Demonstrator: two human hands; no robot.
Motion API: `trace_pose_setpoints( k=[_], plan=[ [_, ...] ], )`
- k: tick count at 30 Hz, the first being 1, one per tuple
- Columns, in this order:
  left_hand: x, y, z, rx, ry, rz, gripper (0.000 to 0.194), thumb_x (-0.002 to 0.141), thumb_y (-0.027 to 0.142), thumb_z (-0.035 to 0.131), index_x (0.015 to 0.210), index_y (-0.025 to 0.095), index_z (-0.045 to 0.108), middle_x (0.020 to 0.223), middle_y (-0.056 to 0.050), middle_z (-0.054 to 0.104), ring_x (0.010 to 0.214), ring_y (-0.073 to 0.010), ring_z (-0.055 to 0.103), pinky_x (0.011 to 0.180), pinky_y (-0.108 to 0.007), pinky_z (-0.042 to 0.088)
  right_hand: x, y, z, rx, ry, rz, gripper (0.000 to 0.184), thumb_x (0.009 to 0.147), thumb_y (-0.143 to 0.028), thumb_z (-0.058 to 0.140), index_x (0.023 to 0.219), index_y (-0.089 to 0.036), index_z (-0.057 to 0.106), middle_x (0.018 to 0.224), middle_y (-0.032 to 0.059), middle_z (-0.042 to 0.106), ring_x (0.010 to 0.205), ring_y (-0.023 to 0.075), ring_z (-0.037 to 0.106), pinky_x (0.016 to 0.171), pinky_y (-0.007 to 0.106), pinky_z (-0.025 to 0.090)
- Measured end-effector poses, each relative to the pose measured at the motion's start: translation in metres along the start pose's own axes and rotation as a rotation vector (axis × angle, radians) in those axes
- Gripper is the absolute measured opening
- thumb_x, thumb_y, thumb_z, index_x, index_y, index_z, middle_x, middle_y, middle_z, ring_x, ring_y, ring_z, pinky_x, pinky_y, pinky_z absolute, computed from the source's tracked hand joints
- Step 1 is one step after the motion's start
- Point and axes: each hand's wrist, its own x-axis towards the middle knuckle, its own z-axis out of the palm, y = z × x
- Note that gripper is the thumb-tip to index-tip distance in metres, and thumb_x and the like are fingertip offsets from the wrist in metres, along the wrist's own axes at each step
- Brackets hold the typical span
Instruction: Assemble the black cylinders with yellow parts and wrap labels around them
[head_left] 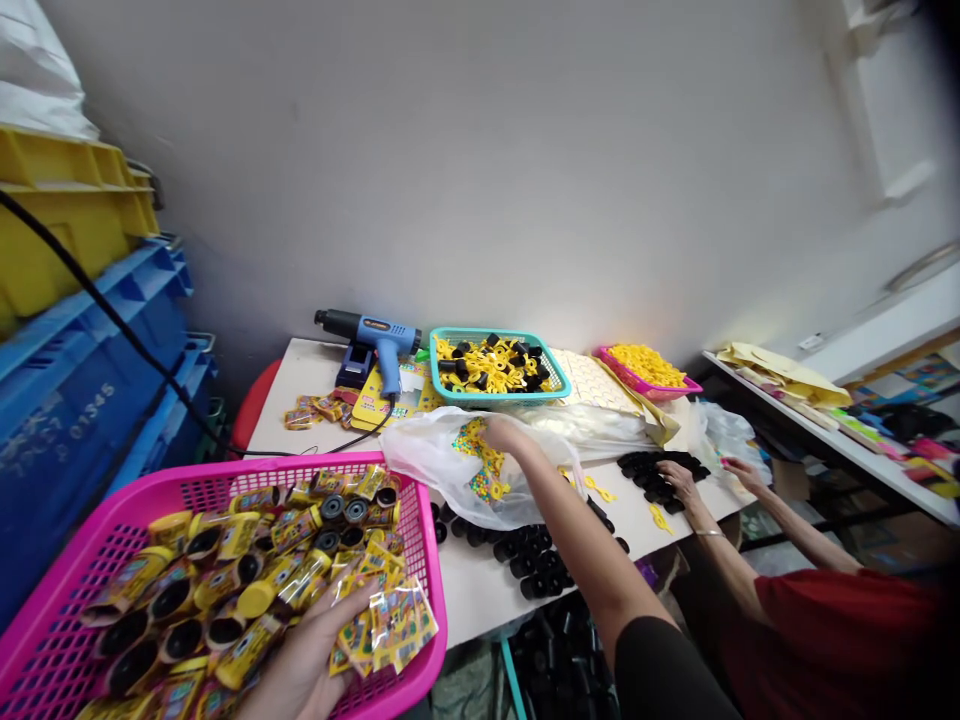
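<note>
My left hand [315, 640] is closed around a fanned bunch of printed yellow label sleeves [394, 620], at the front right of a pink basket [375, 462]. Printed yellow bottles [285, 525] with black parts fill that basket. My right hand [504, 434] reaches into a white plastic bag [420, 450] on the table; its fingers are hidden, so I cannot tell what they touch. Beside it in the bag are small multicoloured beads [487, 485] and yellow pieces. Several black cylindrical parts [532, 560] lie just in front of the bag.
A blue heat gun [386, 350] stands at the back left, its cord trailing leftwards. Behind the bag sits a teal basket [431, 365] of yellow and black parts. At the right, a co-worker's hands [679, 482] are over black pieces. Blue crates [90, 370] are stacked left.
</note>
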Motion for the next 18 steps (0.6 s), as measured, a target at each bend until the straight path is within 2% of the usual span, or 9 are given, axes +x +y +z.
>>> trace_pose_setpoints(
  k=[2,4,9,12,15,18],
  plan=[
    [-0.001,0.000,0.001,0.009,-0.002,0.006,0.061,0.069,0.012,0.074,0.126,0.025,0.057,0.102,-0.009,0.075,0.094,-0.0348,0.070,0.075,-0.043,0.059,0.006,0.000,0.017,-0.004,-0.017,-0.012,0.032,0.091,-0.033,0.056,0.119,-0.015,0.056,0.120,0.0084,0.058,0.102,0.0227,0.060,0.085,0.042,0.052],
    [-0.003,0.000,0.003,0.016,-0.007,0.020,0.064,0.067,0.009,0.074,0.127,0.022,0.056,0.103,-0.011,0.075,0.095,-0.0345,0.070,0.078,-0.043,0.059,0.013,0.002,0.024,0.005,-0.039,-0.034,0.032,0.092,-0.033,0.056,0.119,-0.016,0.056,0.120,0.0085,0.058,0.102,0.0223,0.060,0.085,0.042,0.052],
    [-0.009,-0.001,0.005,0.060,0.006,0.066,0.069,0.067,0.006,0.073,0.132,0.016,0.051,0.101,-0.014,0.075,0.095,-0.0330,0.070,0.082,-0.043,0.057,0.014,0.015,0.022,0.029,-0.048,-0.082,0.032,0.091,-0.034,0.056,0.118,-0.016,0.057,0.120,0.0075,0.058,0.103,0.0237,0.060,0.086,0.042,0.052],
    [-0.009,-0.001,0.006,0.079,0.011,0.064,0.068,0.069,0.007,0.073,0.133,0.017,0.050,0.099,-0.013,0.075,0.094,-0.0325,0.070,0.082,-0.044,0.058,0.002,0.025,0.007,0.071,-0.079,-0.117,0.030,0.092,-0.033,0.055,0.116,-0.015,0.057,0.118,0.0078,0.059,0.100,0.0221,0.061,0.084,0.041,0.053],
    [-0.008,0.000,0.007,0.097,0.025,0.050,0.066,0.071,0.011,0.073,0.133,0.018,0.050,0.097,-0.013,0.076,0.091,-0.0321,0.071,0.081,-0.044,0.058,-0.009,0.032,-0.021,0.139,-0.109,-0.165,0.029,0.087,-0.033,0.062,0.108,-0.015,0.062,0.105,0.0061,0.065,0.089,0.0187,0.064,0.077,0.035,0.054],
    [-0.008,0.001,0.008,0.092,0.036,0.036,0.066,0.070,0.010,0.073,0.132,0.017,0.051,0.095,-0.012,0.076,0.090,-0.0319,0.072,0.080,-0.043,0.058,-0.008,0.031,-0.058,0.191,0.030,-0.175,0.033,0.086,-0.039,0.060,0.111,-0.017,0.064,0.103,0.0075,0.067,0.096,0.0200,0.063,0.082,0.032,0.052]
  ],
)
